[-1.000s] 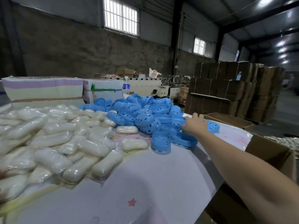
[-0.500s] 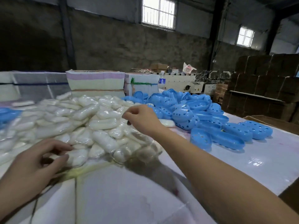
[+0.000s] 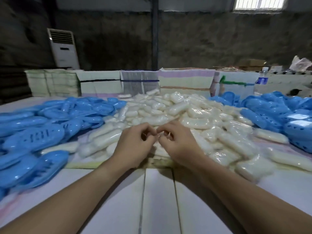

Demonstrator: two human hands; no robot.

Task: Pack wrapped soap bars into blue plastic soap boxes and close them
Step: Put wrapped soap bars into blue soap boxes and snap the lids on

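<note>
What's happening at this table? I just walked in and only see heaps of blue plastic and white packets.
A person is packing wrapped soap bars into blue soap boxes. Both hands meet at the near edge of the soap heap: the left hand and right hand have their fingers curled together, seemingly pinching clear wrapping; what exactly is unclear. Box halves lie piled on the left and right. Neither hand holds a box.
</note>
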